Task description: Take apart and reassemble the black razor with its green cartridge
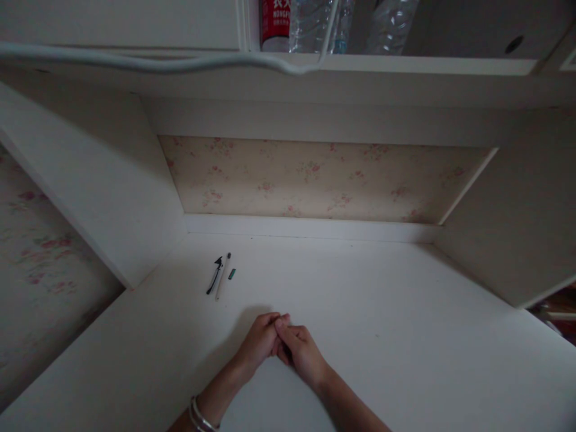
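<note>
My left hand (pixel 262 336) and my right hand (pixel 302 353) are clasped together above the near middle of the white desk (pixel 378 282). The fingers of both are closed against each other, the right thumb lying on top. No object shows in them, though the inside of the clasp is hidden. Beyond them, to the left, a slim black-and-clear pen-like item (pixel 215 277) lies on the desk. Beside it is a thin pale stick with a dark end (pixel 223 276), like a pencil or a brush. A small dark green piece (pixel 231 274) lies just right of the stick.
White side panels (pixel 103 180) stand at the left and right of the desk. Overhead runs a shelf (pixel 427 65) with clear plastic bottles (pixel 310 27) and a red-labelled one (pixel 275 24). A thick white cable (pixel 171 63) hangs across its front.
</note>
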Demonstrator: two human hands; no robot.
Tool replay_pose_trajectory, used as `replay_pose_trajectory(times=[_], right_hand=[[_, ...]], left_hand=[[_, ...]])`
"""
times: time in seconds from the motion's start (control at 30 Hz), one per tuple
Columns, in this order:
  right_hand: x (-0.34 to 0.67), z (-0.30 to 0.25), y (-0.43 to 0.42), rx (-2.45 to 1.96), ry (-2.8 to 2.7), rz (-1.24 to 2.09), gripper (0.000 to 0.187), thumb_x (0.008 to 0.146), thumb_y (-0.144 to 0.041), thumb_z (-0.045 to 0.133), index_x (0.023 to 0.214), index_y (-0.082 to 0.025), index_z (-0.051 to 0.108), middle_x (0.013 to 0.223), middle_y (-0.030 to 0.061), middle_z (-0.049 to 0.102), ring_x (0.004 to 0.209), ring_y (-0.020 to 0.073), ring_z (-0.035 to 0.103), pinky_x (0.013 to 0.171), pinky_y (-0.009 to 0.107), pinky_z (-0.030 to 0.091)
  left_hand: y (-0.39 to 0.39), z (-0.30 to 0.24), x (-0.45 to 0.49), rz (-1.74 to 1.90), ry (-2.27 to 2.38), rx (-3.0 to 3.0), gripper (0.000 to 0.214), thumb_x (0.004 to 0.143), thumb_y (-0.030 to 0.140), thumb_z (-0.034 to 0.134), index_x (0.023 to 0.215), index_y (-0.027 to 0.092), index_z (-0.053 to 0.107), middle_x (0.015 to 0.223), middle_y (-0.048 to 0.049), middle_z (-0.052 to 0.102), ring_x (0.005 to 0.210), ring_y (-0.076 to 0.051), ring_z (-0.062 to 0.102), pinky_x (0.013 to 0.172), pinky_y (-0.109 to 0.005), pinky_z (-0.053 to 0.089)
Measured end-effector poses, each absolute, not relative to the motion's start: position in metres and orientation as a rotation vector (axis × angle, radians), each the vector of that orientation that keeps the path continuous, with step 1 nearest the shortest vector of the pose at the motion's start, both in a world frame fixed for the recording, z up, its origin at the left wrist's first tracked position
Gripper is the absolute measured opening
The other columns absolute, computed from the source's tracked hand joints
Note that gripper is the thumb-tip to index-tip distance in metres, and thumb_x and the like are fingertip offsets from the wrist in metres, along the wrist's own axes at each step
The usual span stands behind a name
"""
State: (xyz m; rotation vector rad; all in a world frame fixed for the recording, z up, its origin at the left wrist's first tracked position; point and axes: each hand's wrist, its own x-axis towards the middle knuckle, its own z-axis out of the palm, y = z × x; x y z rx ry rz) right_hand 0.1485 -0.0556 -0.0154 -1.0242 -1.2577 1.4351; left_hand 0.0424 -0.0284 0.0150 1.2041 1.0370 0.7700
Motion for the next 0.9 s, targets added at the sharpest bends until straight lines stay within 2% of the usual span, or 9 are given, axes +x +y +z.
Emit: replay_pose_trajectory(times=[0.33, 0.53, 0.9], right_hand=[[0.1488, -0.0151, -0.0562, -1.073, -1.268, 1.427, 0.068, 0.085, -0.071, 0.038, 0.047, -0.016, 0.053, 0.039, -0.0033, 0.039, 0.038, 0.0083, 0.028, 0.041, 0.025, 0.019], [0.1493, -0.0137, -0.0567, -1.041, -1.272, 1.433, 0.068, 0.086, -0.070, 0.037, 0.052, -0.015, 0.058, 0.039, -0.0038, 0.039, 0.037, 0.0084, 0.027, 0.041, 0.025, 0.018], [0.1486, -0.0148, -0.0564, -1.036, -1.258, 1.433, 0.069, 0.085, -0.070, 0.038, 0.049, -0.015, 0.056, 0.039, -0.0032, 0.040, 0.037, 0.0081, 0.028, 0.040, 0.025, 0.018]], left_hand=[[-0.0268, 0.0114, 0.0433, 0.745, 1.025, 1.177, 0.040, 0.071, 0.052, 0.058, 0.055, 0.019, 0.042, 0.039, 0.0092, 0.029, 0.036, -0.006, 0.024, 0.038, -0.022, 0.015], [-0.0274, 0.0133, 0.0423, 0.752, 1.028, 1.204, 0.042, 0.071, 0.053, 0.058, 0.053, 0.019, 0.042, 0.040, 0.0083, 0.032, 0.037, -0.006, 0.025, 0.038, -0.022, 0.016], [-0.0284, 0.0163, 0.0422, 0.743, 1.027, 1.210, 0.041, 0.072, 0.052, 0.058, 0.056, 0.019, 0.042, 0.042, 0.0083, 0.031, 0.039, -0.006, 0.025, 0.038, -0.022, 0.016]])
